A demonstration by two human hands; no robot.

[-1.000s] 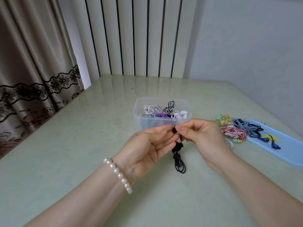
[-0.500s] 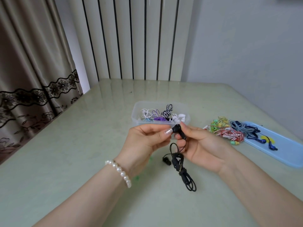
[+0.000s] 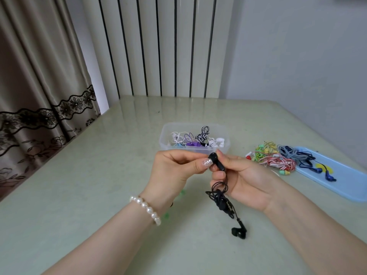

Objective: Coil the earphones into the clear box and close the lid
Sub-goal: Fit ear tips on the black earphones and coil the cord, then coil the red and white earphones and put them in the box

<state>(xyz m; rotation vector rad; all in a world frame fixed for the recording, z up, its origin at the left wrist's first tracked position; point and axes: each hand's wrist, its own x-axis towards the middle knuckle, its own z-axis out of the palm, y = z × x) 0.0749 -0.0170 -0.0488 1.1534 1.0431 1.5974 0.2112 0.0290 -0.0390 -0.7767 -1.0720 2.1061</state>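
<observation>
Since the frame a moment earlier, one earbud of the black wired earphones (image 3: 220, 197) has dropped and now dangles low on its cord, close above the pale green glossy table (image 3: 79, 195), while the bundle has loosened under the hands. The right hand (image 3: 246, 177) curls its fingers round the cord loops and props the other black bud upright, and the left hand (image 3: 174, 169) pinches that bud's tip between thumb and fingers. Judged from this, the black pair is only partly wound and is not yet in the clear plastic box (image 3: 194, 138), which sits open just beyond the hands and already holds several coiled pairs in white, purple and black-and-white. More work remains: a heap of tangled earphones (image 3: 276, 157) in green, yellow, red-and-white and grey lies to the right of the box, some spilling onto the light blue plastic lid (image 3: 347, 181), where a dark blue pair also rests. That lid must be cleared before it can close the box. Nothing blocks the way from hands to box. A pearl bracelet (image 3: 146, 208) circles the left wrist; a brown lace-trimmed curtain (image 3: 39, 96) hangs at left.
</observation>
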